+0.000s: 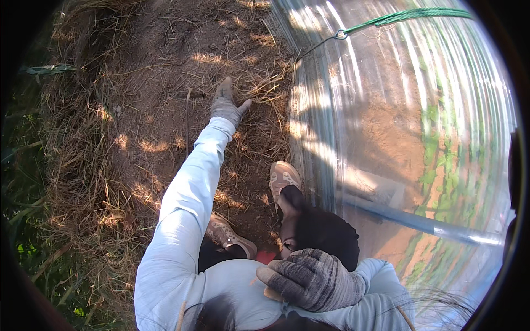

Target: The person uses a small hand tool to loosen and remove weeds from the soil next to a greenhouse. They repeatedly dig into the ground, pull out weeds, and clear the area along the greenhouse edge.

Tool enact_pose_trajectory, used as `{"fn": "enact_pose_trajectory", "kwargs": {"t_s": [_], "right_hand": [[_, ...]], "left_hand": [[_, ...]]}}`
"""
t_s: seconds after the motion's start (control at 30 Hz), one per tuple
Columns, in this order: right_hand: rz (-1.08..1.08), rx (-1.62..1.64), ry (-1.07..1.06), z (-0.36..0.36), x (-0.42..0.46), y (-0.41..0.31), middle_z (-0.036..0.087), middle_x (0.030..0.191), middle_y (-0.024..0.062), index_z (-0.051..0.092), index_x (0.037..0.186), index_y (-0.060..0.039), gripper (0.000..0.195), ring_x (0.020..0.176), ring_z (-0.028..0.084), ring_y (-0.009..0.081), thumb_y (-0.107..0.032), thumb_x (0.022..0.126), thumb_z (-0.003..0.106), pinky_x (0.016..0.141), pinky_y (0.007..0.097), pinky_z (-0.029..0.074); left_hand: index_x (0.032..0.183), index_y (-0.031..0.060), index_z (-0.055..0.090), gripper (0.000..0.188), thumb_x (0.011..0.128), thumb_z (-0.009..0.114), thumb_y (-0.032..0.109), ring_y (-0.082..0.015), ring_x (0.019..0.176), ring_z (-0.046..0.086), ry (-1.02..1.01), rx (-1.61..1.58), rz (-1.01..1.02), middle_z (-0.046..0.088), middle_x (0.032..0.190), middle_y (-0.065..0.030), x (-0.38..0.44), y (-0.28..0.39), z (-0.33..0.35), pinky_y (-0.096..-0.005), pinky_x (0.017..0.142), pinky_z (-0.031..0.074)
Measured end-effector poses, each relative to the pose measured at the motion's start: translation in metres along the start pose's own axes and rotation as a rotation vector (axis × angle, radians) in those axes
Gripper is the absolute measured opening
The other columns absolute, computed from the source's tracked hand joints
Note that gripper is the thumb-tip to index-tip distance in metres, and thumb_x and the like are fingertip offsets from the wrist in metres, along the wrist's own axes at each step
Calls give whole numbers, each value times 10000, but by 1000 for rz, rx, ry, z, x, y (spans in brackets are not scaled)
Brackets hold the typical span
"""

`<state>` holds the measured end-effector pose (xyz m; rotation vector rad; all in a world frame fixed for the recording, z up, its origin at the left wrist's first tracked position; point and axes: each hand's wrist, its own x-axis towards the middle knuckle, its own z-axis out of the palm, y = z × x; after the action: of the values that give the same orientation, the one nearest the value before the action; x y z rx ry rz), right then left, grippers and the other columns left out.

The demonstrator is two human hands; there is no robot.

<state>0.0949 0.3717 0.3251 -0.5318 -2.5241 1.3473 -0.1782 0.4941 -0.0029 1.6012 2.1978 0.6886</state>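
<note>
My left hand (229, 103), in a grey knit glove with paler fingertips, reaches forward over brown soil and dry straw (269, 89). Its thumb is spread from the fingers and nothing shows in it. Against my chest rests my right hand (312, 281), in a striped grey knit glove. The fingers are curled, and whether they enclose anything is hidden. A thin stick or stem (188, 124) lies on the ground left of my left hand.
Clear plastic sheeting (385, 107) forms a wall at the right, with a green rope (405, 15) and a pipe (426, 225). Green plants (439, 178) show through it. Dry grass (78, 173) lines the left. My patterned shoes (285, 178) stand on the soil.
</note>
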Motion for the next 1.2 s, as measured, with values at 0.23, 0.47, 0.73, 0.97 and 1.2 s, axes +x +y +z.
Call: {"fn": "enact_pose_trajectory", "kwargs": {"t_s": [0.23, 0.47, 0.73, 0.97, 1.2], "right_hand": [[44, -59, 42, -12, 6, 6, 643, 880, 80, 610, 1101, -23, 381, 729, 636, 209, -234, 788, 659, 633, 317, 521], [115, 3, 31, -10, 6, 4, 636, 969, 88, 571, 1170, -34, 408, 804, 639, 240, -236, 821, 629, 693, 351, 535], [94, 29, -10, -8, 0, 1, 628, 963, 96, 562, 1186, -40, 408, 801, 632, 233, -233, 829, 603, 677, 343, 523], [39, 9, 105, 4, 1, 0, 640, 819, 70, 630, 990, -27, 334, 635, 601, 199, -257, 755, 684, 556, 299, 486], [23, 4, 74, -1, 1, 1, 632, 840, 79, 616, 1043, -26, 342, 661, 610, 197, -244, 783, 659, 567, 308, 495]], "left_hand": [[1459, 302, -34, 1212, 601, 787, 544, -301, 1392, 172, -662, 182, -315, 182, 1511, -110, 43, 75, 31, -484, 1128, 172], [1215, 157, 486, 463, 801, 688, 202, -322, 1050, 575, -432, -128, -264, 589, 1145, -174, 2, 27, 31, -370, 876, 460], [1272, 189, 486, 631, 713, 771, 252, -293, 1216, 460, -527, -22, -264, 498, 1284, -131, -57, -60, -41, -370, 1012, 388], [1444, 187, 176, 1056, 635, 825, 388, -320, 1277, 387, -434, 54, -642, 339, 1411, -170, -75, -10, -5, -370, 1041, 359], [1384, 174, 294, 831, 712, 765, 306, -340, 1181, 491, -530, -6, -623, 494, 1294, -191, -76, 21, 28, -396, 974, 413]]}}
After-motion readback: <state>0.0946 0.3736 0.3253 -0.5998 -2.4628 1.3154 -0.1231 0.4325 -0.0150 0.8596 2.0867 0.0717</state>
